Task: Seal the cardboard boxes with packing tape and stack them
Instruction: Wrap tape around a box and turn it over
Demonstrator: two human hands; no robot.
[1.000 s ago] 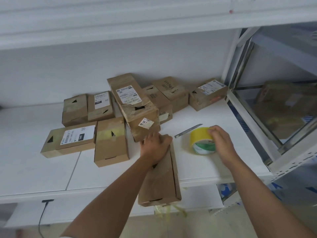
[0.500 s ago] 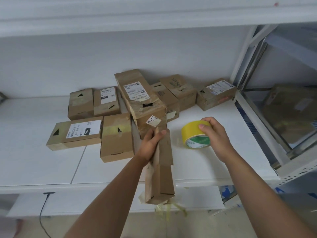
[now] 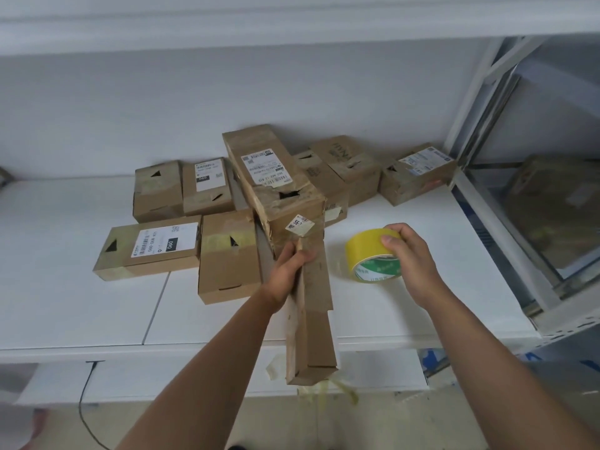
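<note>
Head cam, the only view I've got here. My left hand (image 3: 289, 271) is wrapped around the far end of a long narrow cardboard box (image 3: 313, 316), which is tipped up on its edge and sticks out past the near edge of the white shelf (image 3: 406, 303). Bits of yellowish tape (image 3: 328, 393) dangle off its near end. My right hand (image 3: 410, 258) is grasping the yellow tape roll (image 3: 370, 254), fingers over the top of it, roll just right of the held box. Can't really tell if the roll is resting on the shelf or lifted a bit.

Further back there's the pile: a big battered box (image 3: 276, 183) with a shipping label, propped at an angle on the others, right behind my left hand. Left of it sits a plain box (image 3: 227, 258), a flat labeled box (image 3: 149, 248) and two smaller ones behind. Far right, another labeled box (image 3: 417, 175) sits against the metal rack frame (image 3: 480, 203).
</note>
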